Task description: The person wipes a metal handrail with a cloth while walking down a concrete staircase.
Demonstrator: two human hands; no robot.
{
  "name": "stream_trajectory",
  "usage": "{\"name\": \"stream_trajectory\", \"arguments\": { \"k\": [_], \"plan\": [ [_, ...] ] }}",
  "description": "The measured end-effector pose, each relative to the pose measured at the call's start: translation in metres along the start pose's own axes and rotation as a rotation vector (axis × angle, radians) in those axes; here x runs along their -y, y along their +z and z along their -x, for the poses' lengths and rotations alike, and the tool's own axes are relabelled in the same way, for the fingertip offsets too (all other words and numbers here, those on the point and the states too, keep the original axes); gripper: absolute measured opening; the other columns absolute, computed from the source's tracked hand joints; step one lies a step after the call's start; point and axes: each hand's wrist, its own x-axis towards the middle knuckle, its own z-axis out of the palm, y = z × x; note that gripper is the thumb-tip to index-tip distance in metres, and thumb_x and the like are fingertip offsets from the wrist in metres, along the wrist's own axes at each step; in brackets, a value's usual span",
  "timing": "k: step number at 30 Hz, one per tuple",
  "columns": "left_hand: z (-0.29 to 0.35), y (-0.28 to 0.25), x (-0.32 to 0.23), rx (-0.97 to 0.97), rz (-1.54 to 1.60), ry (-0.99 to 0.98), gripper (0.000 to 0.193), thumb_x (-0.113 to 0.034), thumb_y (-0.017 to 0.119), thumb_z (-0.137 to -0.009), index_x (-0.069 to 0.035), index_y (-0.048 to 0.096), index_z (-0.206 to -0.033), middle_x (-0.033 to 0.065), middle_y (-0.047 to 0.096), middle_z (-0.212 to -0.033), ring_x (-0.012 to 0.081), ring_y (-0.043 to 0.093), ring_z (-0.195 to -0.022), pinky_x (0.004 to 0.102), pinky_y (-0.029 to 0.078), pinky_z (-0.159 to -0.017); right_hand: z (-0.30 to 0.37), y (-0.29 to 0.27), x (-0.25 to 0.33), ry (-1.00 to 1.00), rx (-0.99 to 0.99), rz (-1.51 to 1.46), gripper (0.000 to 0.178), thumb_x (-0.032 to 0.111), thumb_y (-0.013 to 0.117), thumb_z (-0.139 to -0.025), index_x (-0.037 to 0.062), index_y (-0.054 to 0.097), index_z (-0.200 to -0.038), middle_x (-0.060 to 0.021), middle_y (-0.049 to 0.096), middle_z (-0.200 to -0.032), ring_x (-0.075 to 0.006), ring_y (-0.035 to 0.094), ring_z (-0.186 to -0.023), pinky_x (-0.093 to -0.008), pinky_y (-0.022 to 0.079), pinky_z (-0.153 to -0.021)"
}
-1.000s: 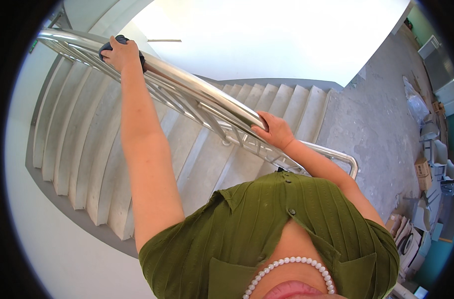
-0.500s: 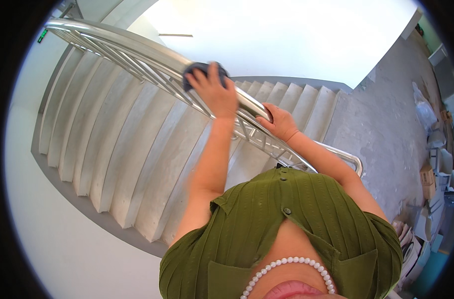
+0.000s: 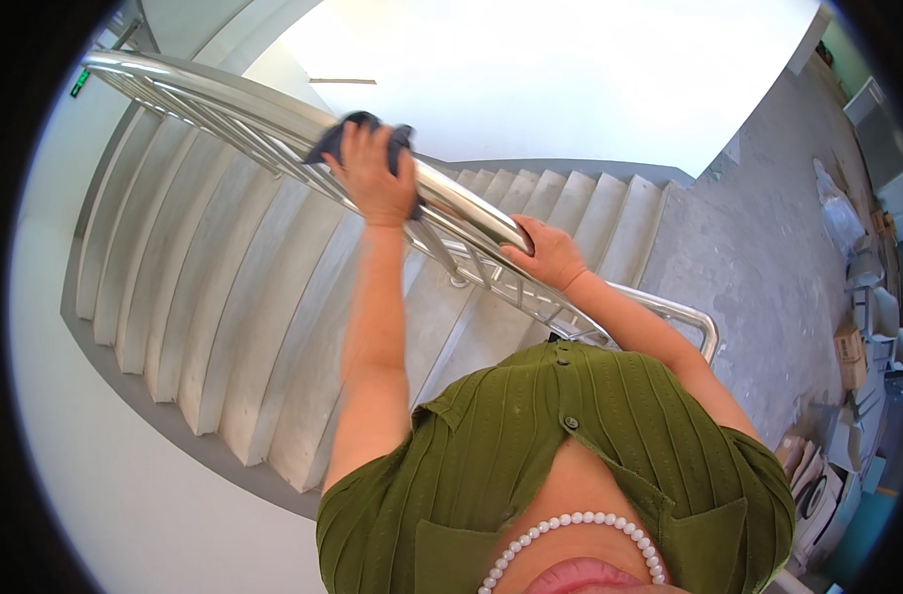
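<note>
A shiny metal handrail (image 3: 451, 203) slants from the upper left down toward the right. My left hand (image 3: 372, 183) presses a dark cloth (image 3: 399, 139) onto the top of the rail, its fingers spread over the fabric. The cloth drapes over both sides of the rail, and its underside is hidden. Farther down the same rail, my right hand (image 3: 548, 254) is wrapped around the tube, with the fingers over the top. Thin metal bars (image 3: 491, 267) run beneath the rail.
Concrete stairs (image 3: 253, 267) spread below and left of the rail, with more steps (image 3: 580, 208) beyond it. A white wall (image 3: 570, 79) rises behind. At the far right, a plastic bag (image 3: 838, 223), a cardboard box (image 3: 850, 356) and other clutter lie along the grey floor (image 3: 768, 228).
My left hand has slid the cloth up along the rail, toward the upper left. My right hand stays gripping the rail, shifted only slightly in the picture.
</note>
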Motion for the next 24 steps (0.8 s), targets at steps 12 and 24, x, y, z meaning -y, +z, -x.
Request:
{"name": "stream_trajectory", "arguments": {
  "k": [12,24],
  "plan": [
    [-0.135,0.004,0.129,0.105,-0.458,-0.107,0.05,-0.047,0.055,-0.096,-0.007,0.076,-0.119,0.0142,0.069,-0.137,0.0327,0.052,-0.142,0.0652,0.028,-0.121,0.003,0.003,0.001,-0.007,-0.03,-0.021,0.058,0.051,0.072,-0.092,0.0082,0.064,-0.131,-0.0179,0.072,-0.105,-0.0387,0.07,-0.094,-0.0455,0.056,-0.083],
    [-0.05,-0.015,-0.037,0.552,-0.135,0.205,0.04,-0.043,0.068,-0.09,-0.005,0.074,-0.079,0.0197,0.072,-0.075,0.0395,0.069,-0.077,0.0516,0.052,-0.079,0.0,0.007,-0.004,0.04,-0.018,-0.066,0.063,0.053,0.074,-0.089,0.006,0.065,-0.129,-0.0207,0.072,-0.112,-0.0405,0.069,-0.102,-0.0471,0.055,-0.09]
  ]
}}
